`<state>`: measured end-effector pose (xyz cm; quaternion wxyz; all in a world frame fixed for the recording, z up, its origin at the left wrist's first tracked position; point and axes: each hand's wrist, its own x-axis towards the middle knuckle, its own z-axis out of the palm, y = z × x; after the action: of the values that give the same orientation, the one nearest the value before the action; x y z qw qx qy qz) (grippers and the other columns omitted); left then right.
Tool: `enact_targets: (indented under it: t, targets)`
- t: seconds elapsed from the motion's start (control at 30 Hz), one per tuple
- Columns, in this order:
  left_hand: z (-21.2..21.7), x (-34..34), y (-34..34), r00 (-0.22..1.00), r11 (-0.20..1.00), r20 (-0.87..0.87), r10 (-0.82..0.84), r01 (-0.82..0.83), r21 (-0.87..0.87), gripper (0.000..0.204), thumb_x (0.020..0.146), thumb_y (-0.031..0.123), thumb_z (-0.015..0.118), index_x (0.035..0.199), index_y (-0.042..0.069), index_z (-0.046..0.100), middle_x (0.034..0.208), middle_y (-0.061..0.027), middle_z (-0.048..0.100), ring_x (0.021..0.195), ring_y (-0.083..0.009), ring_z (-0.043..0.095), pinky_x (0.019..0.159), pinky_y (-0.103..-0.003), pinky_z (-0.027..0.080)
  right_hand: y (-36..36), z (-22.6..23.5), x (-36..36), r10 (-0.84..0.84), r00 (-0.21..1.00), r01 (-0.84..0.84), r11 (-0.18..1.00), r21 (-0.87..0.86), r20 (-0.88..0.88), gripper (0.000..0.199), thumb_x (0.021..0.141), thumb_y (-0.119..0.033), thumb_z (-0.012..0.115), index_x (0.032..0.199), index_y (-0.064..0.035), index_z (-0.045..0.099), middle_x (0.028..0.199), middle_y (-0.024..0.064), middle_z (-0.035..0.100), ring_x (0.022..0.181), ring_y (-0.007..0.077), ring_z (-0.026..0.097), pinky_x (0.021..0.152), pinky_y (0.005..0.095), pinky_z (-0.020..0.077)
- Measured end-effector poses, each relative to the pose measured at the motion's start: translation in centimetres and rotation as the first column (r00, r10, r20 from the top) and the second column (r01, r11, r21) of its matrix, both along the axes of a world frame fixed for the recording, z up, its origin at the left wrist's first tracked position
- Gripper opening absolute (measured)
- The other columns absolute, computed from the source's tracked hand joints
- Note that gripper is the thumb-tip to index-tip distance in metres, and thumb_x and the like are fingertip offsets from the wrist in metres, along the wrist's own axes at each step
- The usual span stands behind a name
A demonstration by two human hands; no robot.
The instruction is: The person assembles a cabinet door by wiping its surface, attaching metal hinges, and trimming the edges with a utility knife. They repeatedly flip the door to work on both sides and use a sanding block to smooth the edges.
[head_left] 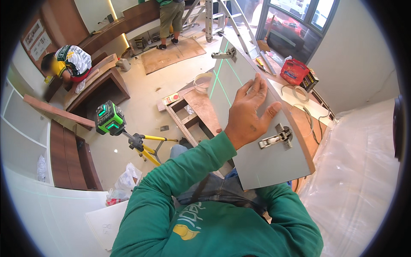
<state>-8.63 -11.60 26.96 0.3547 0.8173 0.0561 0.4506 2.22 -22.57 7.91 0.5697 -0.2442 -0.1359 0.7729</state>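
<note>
While the left hand (250, 111) lies flat on the smooth grey cabinet door (252, 167), fingers nearly together and thumb apart, the right hand is out of sight and its grip cannot be told. Tilted over the lap (199, 192), the door bears two metal hinges (278, 138); beyond, a compartmented wooden frame (175, 116) encloses a small white scrap (189, 110).

A bright, dark-framed window (295, 26) meets a pale wall (364, 51); a brown cabinet (67, 156) stands on the glossy cream floor (139, 96).
</note>
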Motion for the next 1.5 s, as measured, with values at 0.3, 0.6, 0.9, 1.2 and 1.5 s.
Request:
enact_targets:
  t: [0.3, 0.6, 0.9, 1.2, 1.5]
  targets:
    - [-1.0, 1.4, -2.2, 0.991, 0.944, -0.096, 0.092, -0.056, 0.326, 0.081, 0.109, 0.048, 0.056, 0.168, -0.003, 0.033, 0.178, -0.0237, 0.023, 0.153, -0.0606, 0.029, 0.120, -0.081, 0.019, -0.6, 0.3, -1.3, 0.063, 0.995, -0.064, 0.998, 0.007, 0.073, 0.077, 0.112, -0.051, 0.045, 0.161, 0.0077, 0.034, 0.115, 0.0151, 0.055, 0.105, 0.0256, 0.057, 0.091, 0.0380, 0.0513]
    - [-1.5, 2.7, 3.0, 0.939, 0.872, -0.156, 0.305, -0.210, 0.443, 0.072, 0.109, 0.058, 0.050, 0.169, 0.020, 0.040, 0.175, -0.0199, 0.034, 0.152, -0.0632, 0.028, 0.120, -0.083, 0.015, -0.5, 0.7, -4.0, 0.184, 0.973, -0.187, 0.982, 0.007, 0.136, 0.078, 0.111, -0.052, 0.045, 0.161, 0.0072, 0.035, 0.117, 0.0154, 0.055, 0.107, 0.0260, 0.057, 0.092, 0.0384, 0.0509]
    - [-1.4, 4.6, 7.2, 0.932, 0.691, -0.080, 0.355, -0.203, 0.694, 0.070, 0.108, 0.053, 0.056, 0.154, 0.000, 0.056, 0.162, -0.0270, 0.050, 0.152, -0.0517, 0.039, 0.124, -0.075, 0.021, 0.3, 1.1, -8.1, 0.359, 0.899, -0.382, 0.923, 0.048, 0.251, 0.079, 0.111, -0.054, 0.045, 0.161, 0.0068, 0.036, 0.120, 0.0158, 0.055, 0.108, 0.0264, 0.057, 0.094, 0.0388, 0.0504]
    - [-2.9, 8.9, 10.5, 0.924, 0.725, -0.301, 0.234, 0.040, 0.687, 0.063, 0.108, 0.046, 0.060, 0.143, -0.007, 0.062, 0.136, -0.0286, 0.070, 0.142, -0.0432, 0.056, 0.123, -0.071, 0.028, 1.3, 0.8, -12.3, 0.426, 0.866, -0.471, 0.871, 0.141, 0.264, 0.080, 0.111, -0.055, 0.045, 0.161, 0.0063, 0.037, 0.122, 0.0162, 0.056, 0.110, 0.0268, 0.057, 0.095, 0.0392, 0.0500]
    - [-7.4, 13.3, 11.6, 0.631, 0.922, -0.765, -0.131, 0.362, 0.140, 0.043, 0.107, 0.035, 0.057, 0.125, -0.001, 0.074, 0.123, -0.0254, 0.075, 0.116, -0.0417, 0.069, 0.105, -0.044, 0.051, 1.1, 0.2, -15.0, 0.394, 0.888, -0.448, 0.859, 0.248, 0.239, 0.081, 0.110, -0.057, 0.045, 0.161, 0.0058, 0.037, 0.124, 0.0165, 0.056, 0.112, 0.0273, 0.057, 0.097, 0.0397, 0.0495]
